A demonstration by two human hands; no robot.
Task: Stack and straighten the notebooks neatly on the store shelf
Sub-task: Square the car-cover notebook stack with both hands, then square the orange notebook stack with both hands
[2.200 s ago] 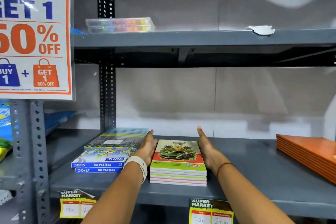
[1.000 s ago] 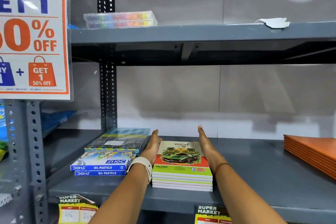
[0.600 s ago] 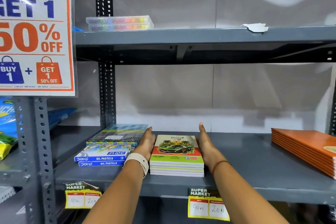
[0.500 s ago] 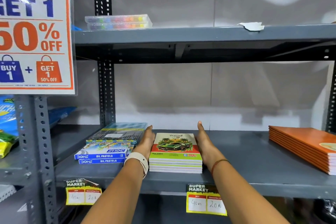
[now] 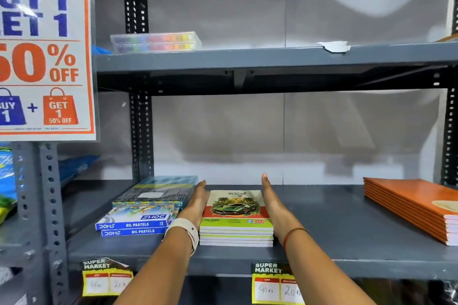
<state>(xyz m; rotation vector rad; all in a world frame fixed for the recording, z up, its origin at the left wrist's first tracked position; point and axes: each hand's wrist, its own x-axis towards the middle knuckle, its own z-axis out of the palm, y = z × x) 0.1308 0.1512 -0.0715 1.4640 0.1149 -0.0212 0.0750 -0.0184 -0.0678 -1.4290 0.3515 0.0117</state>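
Note:
A small stack of notebooks, its top cover showing a green car, lies near the front of the grey metal shelf. My left hand rests flat against the stack's left side, fingers straight and pointing toward the back wall. My right hand is flat against the right side in the same way. Neither hand curls around the notebooks. The stack's edges look even. A second stack of orange notebooks lies at the shelf's right end.
Two blue oil pastel boxes and a flat set on them sit just left of my left hand. An upper shelf holds a clear crayon case. A sale sign hangs at left. Price tags hang on the shelf edge.
My hands stay flat against the two sides of the car notebook stack. Only the camera has shifted a little; the stack has not visibly moved.

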